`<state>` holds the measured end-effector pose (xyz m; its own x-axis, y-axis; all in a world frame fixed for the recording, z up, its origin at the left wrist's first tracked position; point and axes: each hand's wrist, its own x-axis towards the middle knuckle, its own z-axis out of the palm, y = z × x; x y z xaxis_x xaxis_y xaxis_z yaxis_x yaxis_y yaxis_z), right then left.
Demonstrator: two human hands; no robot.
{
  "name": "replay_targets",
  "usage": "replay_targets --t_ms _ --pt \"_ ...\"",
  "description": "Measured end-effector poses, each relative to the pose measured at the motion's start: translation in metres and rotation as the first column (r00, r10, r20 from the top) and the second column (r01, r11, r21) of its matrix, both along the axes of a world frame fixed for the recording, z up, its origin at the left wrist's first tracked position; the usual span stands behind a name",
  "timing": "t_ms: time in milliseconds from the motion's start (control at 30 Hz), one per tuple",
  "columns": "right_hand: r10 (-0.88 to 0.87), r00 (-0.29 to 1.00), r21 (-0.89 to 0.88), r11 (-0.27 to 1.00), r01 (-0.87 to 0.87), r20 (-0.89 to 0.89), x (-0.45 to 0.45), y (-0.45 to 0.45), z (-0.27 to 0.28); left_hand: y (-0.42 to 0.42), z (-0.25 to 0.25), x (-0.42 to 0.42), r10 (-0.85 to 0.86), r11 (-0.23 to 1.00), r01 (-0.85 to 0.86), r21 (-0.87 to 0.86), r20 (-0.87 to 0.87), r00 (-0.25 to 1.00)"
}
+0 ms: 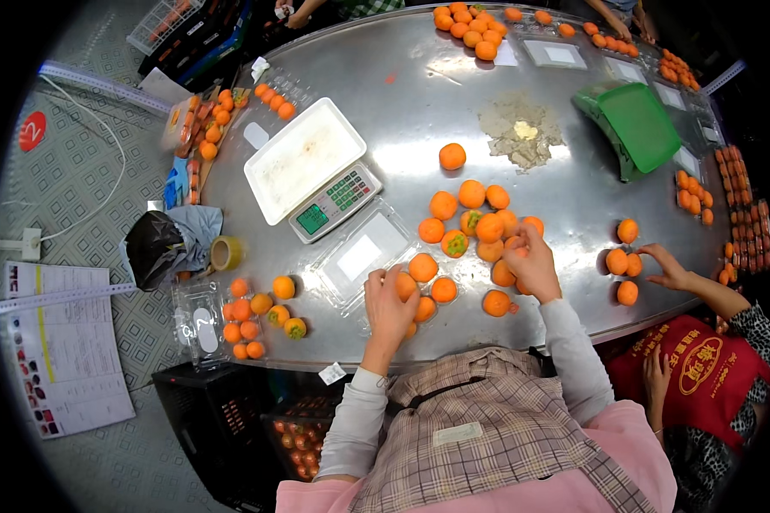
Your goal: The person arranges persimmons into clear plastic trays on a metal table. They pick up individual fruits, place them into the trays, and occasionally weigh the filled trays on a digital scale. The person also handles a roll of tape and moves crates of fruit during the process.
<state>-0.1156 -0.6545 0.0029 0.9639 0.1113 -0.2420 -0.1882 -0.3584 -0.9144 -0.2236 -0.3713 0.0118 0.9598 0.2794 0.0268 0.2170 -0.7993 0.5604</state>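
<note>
On the metal table (417, 128) in front of me lies a loose group of orange persimmons (471, 193), a few showing green calyxes. My left hand (388, 308) has its fingers closed around a persimmon (405, 286) beside several others in what looks like a clear plastic tray. My right hand (534, 264) reaches into the right side of the group, with its fingertips on a persimmon (516, 247); whether it grips that fruit is hidden. Behind my left hand lies an empty clear plastic clamshell (359, 253) with a white pad inside.
A digital scale (335, 200) with a white tray (305, 160) stands beyond the clamshell. Tape (226, 252) and more persimmons (283, 287) lie left. A green plastic basket (638, 128) stands back right. A co-worker's hand (667, 268) is near persimmons at the right; other people's hands are across the table.
</note>
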Motion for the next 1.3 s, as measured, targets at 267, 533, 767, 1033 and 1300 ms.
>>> replay_targets --t_ms 267,533,767,1033,1300 --pt "0.436 0.898 -0.770 0.593 -0.235 0.062 0.046 0.035 0.025 0.008 -0.018 0.050 -0.054 0.973 0.065 -0.220 0.055 0.997" --pt "0.180 0.958 -0.688 0.725 0.024 0.223 0.107 -0.008 0.048 0.038 -0.012 0.010 -0.261 0.960 0.246 -0.134 -0.107 0.959" --pt "0.241 0.957 -0.866 0.431 -0.253 -0.159 0.169 -0.042 0.003 0.027 0.011 0.014 -0.280 0.960 0.273 -0.065 -0.197 0.940" --pt "0.416 0.905 -0.752 0.566 -0.338 -0.094 0.165 -0.030 -0.019 0.031 -0.001 0.017 -0.204 0.976 0.188 -0.112 -0.149 0.968" --pt "0.114 0.993 -0.514 0.853 -0.091 0.013 0.118 -0.041 0.004 0.034 0.037 -0.012 -0.007 0.632 -0.083 -0.771 -0.112 0.994"
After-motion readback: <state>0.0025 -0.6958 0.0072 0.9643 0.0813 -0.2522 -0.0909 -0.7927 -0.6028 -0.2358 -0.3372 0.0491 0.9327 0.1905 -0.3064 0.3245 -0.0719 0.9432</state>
